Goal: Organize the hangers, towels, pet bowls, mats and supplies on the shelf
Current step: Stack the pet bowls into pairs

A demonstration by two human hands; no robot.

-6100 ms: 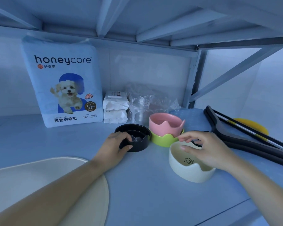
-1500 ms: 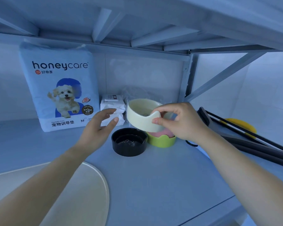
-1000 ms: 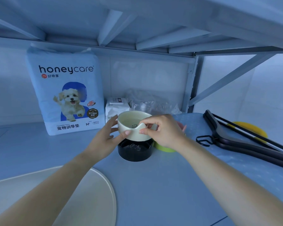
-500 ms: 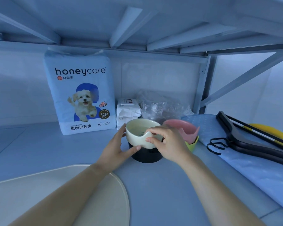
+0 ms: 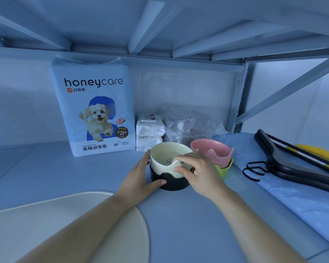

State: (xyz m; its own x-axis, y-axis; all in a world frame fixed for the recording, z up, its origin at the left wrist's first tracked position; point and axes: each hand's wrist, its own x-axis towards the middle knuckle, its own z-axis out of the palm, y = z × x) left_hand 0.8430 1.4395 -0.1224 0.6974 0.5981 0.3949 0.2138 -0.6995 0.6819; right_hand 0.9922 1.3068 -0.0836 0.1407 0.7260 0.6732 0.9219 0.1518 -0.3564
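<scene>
A cream pet bowl (image 5: 164, 158) with a paw print sits nested inside the black bowl (image 5: 171, 184) on the shelf (image 5: 188, 221). My right hand (image 5: 196, 171) pinches the cream bowl's near rim tab. My left hand (image 5: 139, 177) cups the left side of both bowls, thumb against the black one. Just right, a pink bowl (image 5: 211, 149) is stacked in a green bowl (image 5: 225, 168). Black hangers (image 5: 285, 164) lie on a blue towel (image 5: 292, 196) at the right. A beige mat (image 5: 55, 224) lies at the near left.
A pack of honeycare training pads (image 5: 95, 107) stands at the back left. Beside it sit white wipe packs (image 5: 148, 130) and a crumpled clear plastic bag (image 5: 186, 122). A yellow object (image 5: 319, 152) lies behind the hangers. The upper shelf's beams hang low overhead.
My right hand lifted the cream bowl from the near right, carried it left over the black bowl and lowered it in. My left hand came to steady the stack.
</scene>
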